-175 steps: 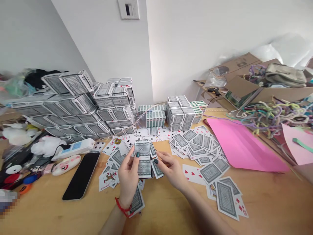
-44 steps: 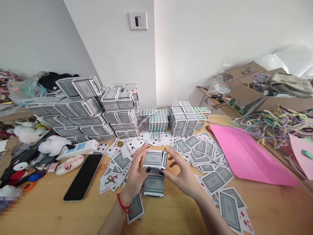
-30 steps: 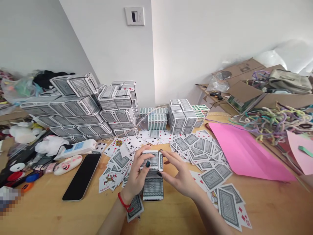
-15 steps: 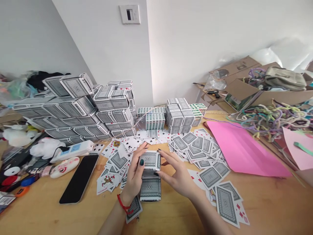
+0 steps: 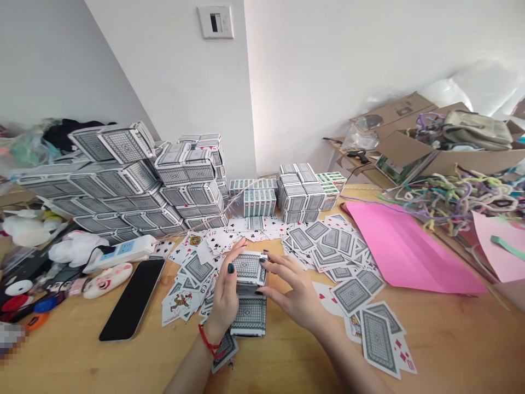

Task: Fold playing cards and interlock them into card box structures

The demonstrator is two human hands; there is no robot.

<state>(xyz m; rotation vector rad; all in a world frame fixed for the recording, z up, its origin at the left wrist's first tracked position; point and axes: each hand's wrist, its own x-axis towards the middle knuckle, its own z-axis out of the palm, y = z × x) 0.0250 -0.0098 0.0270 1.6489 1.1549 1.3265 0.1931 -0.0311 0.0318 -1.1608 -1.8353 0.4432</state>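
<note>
My left hand point(image 5: 225, 295) and my right hand point(image 5: 293, 293) both grip a small block of playing cards point(image 5: 248, 266), held between their fingertips just above the wooden table point(image 5: 287, 361). The block shows its grey patterned back on top. Under it, near my left wrist, a second card block point(image 5: 248, 317) lies flat on the table. Loose cards point(image 5: 328, 249) are spread around both hands, some face up, some face down. A red string sits on my left wrist.
Tall stacks of wrapped card decks point(image 5: 123, 180) fill the back left; smaller stacks point(image 5: 301, 191) stand behind the hands. A black phone point(image 5: 133, 298) lies to the left, pink paper point(image 5: 404, 246) to the right, with yarn and cardboard boxes point(image 5: 435, 153) beyond.
Earlier my left hand held a fan of cards upright. Now both hands close round a squared card block above the lower block, and it has shifted slightly down and left.
</note>
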